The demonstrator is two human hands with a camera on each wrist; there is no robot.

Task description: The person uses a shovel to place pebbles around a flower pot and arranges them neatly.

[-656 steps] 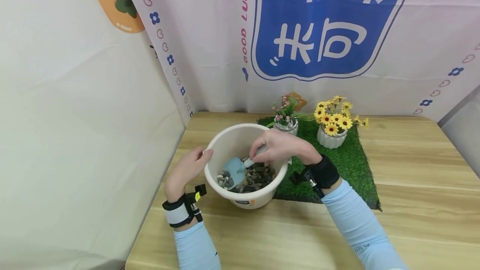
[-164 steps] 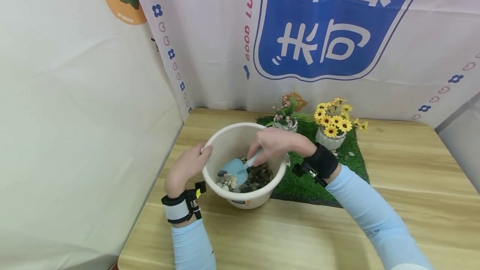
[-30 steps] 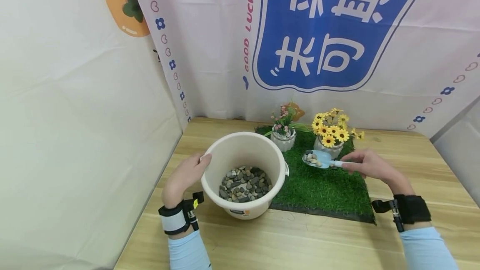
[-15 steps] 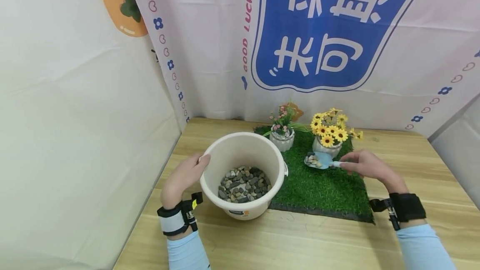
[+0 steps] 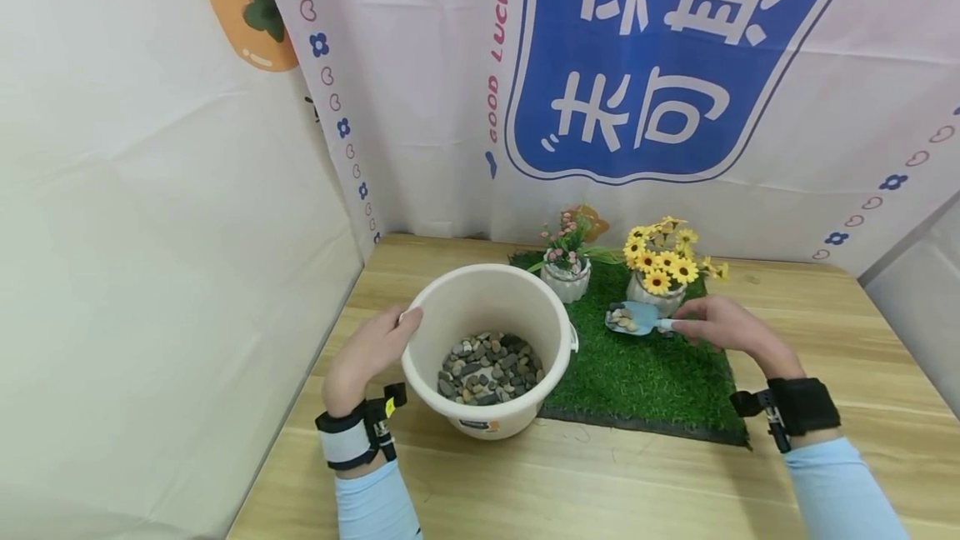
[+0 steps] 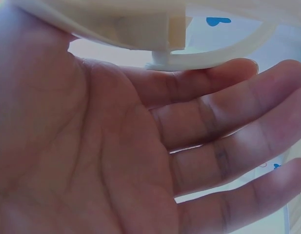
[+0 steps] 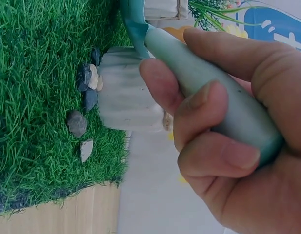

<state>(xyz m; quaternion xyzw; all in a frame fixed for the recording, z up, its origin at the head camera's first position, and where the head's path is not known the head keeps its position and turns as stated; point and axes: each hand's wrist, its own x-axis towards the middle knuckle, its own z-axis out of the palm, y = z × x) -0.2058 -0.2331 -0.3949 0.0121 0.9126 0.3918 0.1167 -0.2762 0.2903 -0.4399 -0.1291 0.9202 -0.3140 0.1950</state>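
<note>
In the head view my left hand [image 5: 374, 350] grips the left rim of a cream bucket [image 5: 491, 282], its thumb over the edge. The left wrist view shows the fingers [image 6: 213, 117] loosely extended outside, by the bucket's handle [image 6: 213, 58]. Grey and tan pebbles [image 5: 491, 369] cover the bucket's bottom. My right hand [image 5: 723, 325] holds a light-blue trowel [image 5: 645, 317] by its handle, fingers wrapped round it in the right wrist view. Several pebbles [image 5: 621, 319] lie on the trowel blade, which is low over the turf in front of the yellow-flower pot [image 5: 655, 294].
A green turf mat [image 5: 637, 386] lies on the wooden table [image 5: 525, 490], right of the bucket. A white pot with pink flowers [image 5: 566, 277] stands at its back left. Loose stones [image 7: 77, 123] lie on the turf beside the yellow-flower pot. A printed cloth [image 5: 435, 107] hangs behind.
The right hand was inside the bucket with the trowel; now the pebble-laden trowel is over the turf. Stones have appeared by the yellow-flower pot since the oldest frame. The left hand stays on the rim.
</note>
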